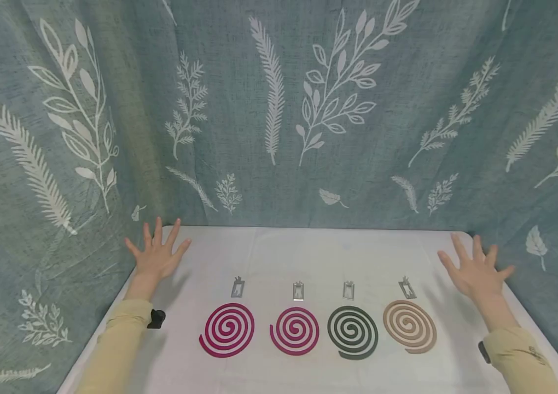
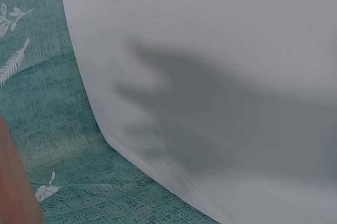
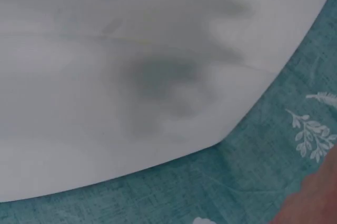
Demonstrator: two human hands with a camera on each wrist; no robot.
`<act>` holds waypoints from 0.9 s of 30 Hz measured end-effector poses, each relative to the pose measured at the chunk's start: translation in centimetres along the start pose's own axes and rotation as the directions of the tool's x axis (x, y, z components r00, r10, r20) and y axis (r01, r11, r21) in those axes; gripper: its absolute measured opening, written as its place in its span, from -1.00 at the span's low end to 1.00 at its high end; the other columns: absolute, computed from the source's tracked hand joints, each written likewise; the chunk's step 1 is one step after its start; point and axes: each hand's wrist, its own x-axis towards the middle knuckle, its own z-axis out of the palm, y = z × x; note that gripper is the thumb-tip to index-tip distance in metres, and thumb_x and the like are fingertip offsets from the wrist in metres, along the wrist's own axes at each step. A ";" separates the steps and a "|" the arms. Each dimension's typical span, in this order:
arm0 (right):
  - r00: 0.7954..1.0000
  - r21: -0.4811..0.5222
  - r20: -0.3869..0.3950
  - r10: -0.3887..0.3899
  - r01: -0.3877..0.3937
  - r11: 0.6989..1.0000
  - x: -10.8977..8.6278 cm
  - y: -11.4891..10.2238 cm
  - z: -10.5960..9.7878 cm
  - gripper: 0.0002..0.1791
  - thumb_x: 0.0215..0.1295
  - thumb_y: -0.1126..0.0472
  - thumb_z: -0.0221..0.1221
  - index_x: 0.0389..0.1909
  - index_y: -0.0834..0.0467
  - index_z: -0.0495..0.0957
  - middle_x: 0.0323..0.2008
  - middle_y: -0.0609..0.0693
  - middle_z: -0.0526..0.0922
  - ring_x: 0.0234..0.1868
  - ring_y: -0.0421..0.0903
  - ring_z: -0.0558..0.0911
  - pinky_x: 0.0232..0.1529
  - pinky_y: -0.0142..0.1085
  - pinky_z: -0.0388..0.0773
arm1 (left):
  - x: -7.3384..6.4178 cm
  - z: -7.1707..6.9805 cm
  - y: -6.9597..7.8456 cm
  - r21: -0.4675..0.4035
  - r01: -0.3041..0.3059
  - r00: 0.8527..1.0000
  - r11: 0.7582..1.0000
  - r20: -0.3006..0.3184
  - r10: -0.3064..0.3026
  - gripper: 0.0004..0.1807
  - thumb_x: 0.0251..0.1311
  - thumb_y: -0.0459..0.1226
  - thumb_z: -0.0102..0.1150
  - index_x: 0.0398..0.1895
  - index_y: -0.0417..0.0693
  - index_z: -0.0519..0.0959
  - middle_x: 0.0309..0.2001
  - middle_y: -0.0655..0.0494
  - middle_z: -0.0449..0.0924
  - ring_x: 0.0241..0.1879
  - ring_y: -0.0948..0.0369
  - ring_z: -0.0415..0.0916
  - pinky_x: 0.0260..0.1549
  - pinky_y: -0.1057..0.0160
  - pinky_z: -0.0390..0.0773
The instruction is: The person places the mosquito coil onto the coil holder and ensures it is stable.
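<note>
Four spiral mosquito coils lie in a row on the white table: a magenta coil [image 1: 228, 330] at the left, another magenta coil [image 1: 295, 330], a dark green coil [image 1: 353, 332] and a tan coil [image 1: 410, 326] at the right. Behind each is a small metal coil stand, such as the leftmost stand [image 1: 238, 287] and the rightmost stand [image 1: 407, 288]. My left hand [image 1: 157, 257] is held over the table's far left corner, fingers spread, holding nothing. Over the far right side, my right hand [image 1: 478, 273] is likewise spread and holds nothing. Both wrist views show only an edge of each hand.
The white table [image 1: 308, 251] has rounded far corners. A blue-green cloth [image 1: 239, 109] with white leaf prints hangs behind it and along both sides. Shadows of both hands fall on the tabletop.
</note>
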 end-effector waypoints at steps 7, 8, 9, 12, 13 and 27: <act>1.000 -0.016 0.009 -0.027 0.027 1.000 -0.1 -1.1 0.2 -0.14 0.33 -0.42 -0.39 0.49 -0.11 -0.42 0.41 0.46 -0.36 0.30 0.64 -0.37 -0.04 0.66 -0.40 | -0.2 -0.1 -0.3 0.001 -0.020 1.000 1.000 0.016 0.020 -0.19 0.31 0.32 -0.51 0.49 0.28 -0.40 0.46 -0.17 -0.68 0.39 -0.27 -0.74 0.06 -0.51 -0.74; 1.000 -0.015 0.007 -0.028 0.028 0.999 -0.1 -1.2 0.3 -0.14 0.33 -0.42 -0.38 0.49 -0.10 -0.41 0.42 0.46 -0.36 0.30 0.64 -0.37 -0.03 0.65 -0.40 | -0.2 -0.1 -0.4 0.001 -0.024 1.000 1.000 0.017 0.024 -0.19 0.30 0.33 -0.51 0.49 0.30 -0.41 0.47 -0.17 -0.68 0.39 -0.27 -0.74 0.07 -0.50 -0.73; 1.000 -0.016 0.005 -0.028 0.028 0.999 -0.1 -1.4 0.4 -0.14 0.33 -0.42 -0.38 0.49 -0.10 -0.40 0.42 0.45 -0.35 0.31 0.63 -0.37 -0.02 0.64 -0.41 | -0.2 -0.1 -0.4 -0.003 -0.030 0.999 1.000 0.016 0.030 -0.19 0.30 0.32 -0.50 0.49 0.30 -0.41 0.47 -0.17 -0.67 0.39 -0.27 -0.73 0.07 -0.50 -0.73; 1.000 -0.021 0.000 -0.028 0.028 0.999 -0.2 -1.8 0.7 -0.13 0.33 -0.43 -0.39 0.49 -0.09 -0.38 0.43 0.43 -0.33 0.33 0.60 -0.35 0.02 0.63 -0.39 | -0.3 0.0 -0.5 -0.009 -0.043 0.999 0.999 0.016 0.044 -0.20 0.31 0.32 -0.49 0.49 0.32 -0.41 0.47 -0.17 -0.66 0.39 -0.28 -0.72 0.07 -0.51 -0.73; 1.000 -0.020 -0.001 -0.029 0.029 0.999 -0.2 -1.9 0.8 -0.13 0.33 -0.43 -0.39 0.50 -0.08 -0.37 0.43 0.43 -0.32 0.33 0.60 -0.34 0.03 0.62 -0.39 | -0.3 0.0 -0.5 -0.012 -0.047 0.999 0.999 0.016 0.048 -0.20 0.31 0.32 -0.49 0.49 0.32 -0.41 0.47 -0.18 -0.66 0.39 -0.28 -0.72 0.06 -0.51 -0.72; 0.994 -0.019 0.021 -0.106 0.106 0.994 -0.7 -5.5 1.5 -0.14 0.34 -0.40 -0.35 0.50 -0.05 -0.29 0.44 0.42 -0.20 0.37 0.56 -0.25 0.11 0.59 -0.32 | -0.8 0.0 0.3 0.009 -0.107 0.994 0.994 0.022 0.107 -0.19 0.34 0.27 -0.40 0.51 0.23 -0.35 0.49 -0.22 -0.53 0.42 -0.29 -0.61 0.11 -0.52 -0.65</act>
